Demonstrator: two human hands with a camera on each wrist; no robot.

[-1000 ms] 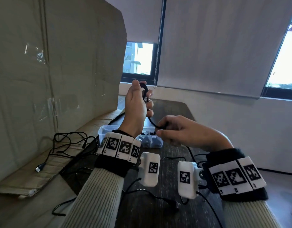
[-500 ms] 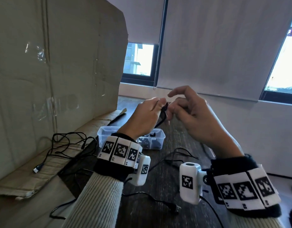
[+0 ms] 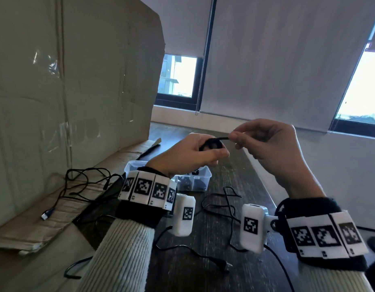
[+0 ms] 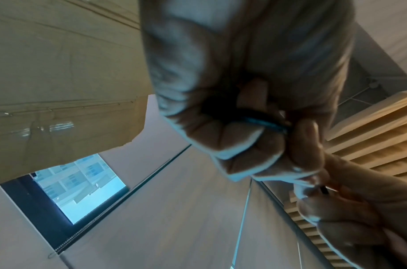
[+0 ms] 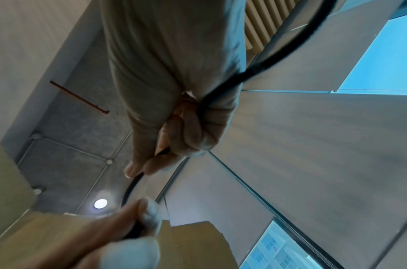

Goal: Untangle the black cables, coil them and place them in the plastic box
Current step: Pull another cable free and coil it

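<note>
Both hands lower than half a second back. Left hand (image 3: 188, 152) curls round the small black coil (image 3: 211, 143) held in the air over the plastic box (image 3: 201, 178) at the desk's far left. Right hand (image 3: 266, 144) pinches the free cable end, running sideways from the coil, ready for another wrap. More loose cables (image 3: 220, 205) lie mid-desk.

The head camera looks forward and down from above the forearms, taking in the dark tabletop (image 3: 241, 260), the cardboard sheet (image 3: 76, 81) on the left and the windows beyond. Each wrist camera sits very close under its own hand and faces upward along the fingers toward ceiling and blinds. All three views share the left hand (image 3: 188, 154) (image 4: 232, 91) (image 5: 119, 242), the right hand (image 3: 273, 148) (image 4: 359, 209) (image 5: 175, 91) and the black cable (image 3: 214, 140) (image 4: 262, 123) (image 5: 131, 187) between them, though the near fingers seem blurred.
</note>
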